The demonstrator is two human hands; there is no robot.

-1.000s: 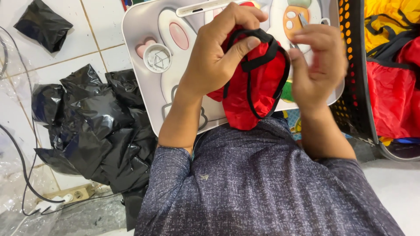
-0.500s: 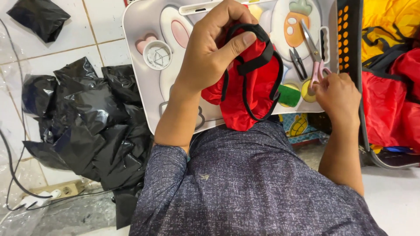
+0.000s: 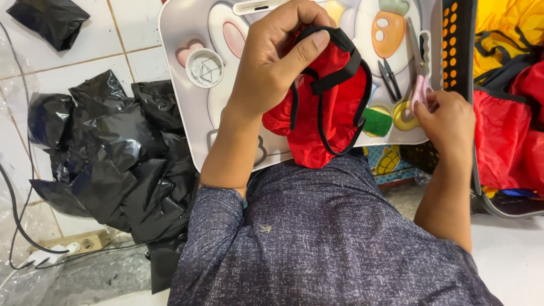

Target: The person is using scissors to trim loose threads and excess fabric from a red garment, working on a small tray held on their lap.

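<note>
Red pouch: the red fabric pouch with black trim hangs over the lap desk, lifted so its black strap falls free
Left hand: your left hand has its fingers clenched on the pouch's top edge
Right hand: your right hand grips the pink-handled scissors (blades flat on the desk)
Around: small snips, black plastic bags on the floor, black basket at right
</note>
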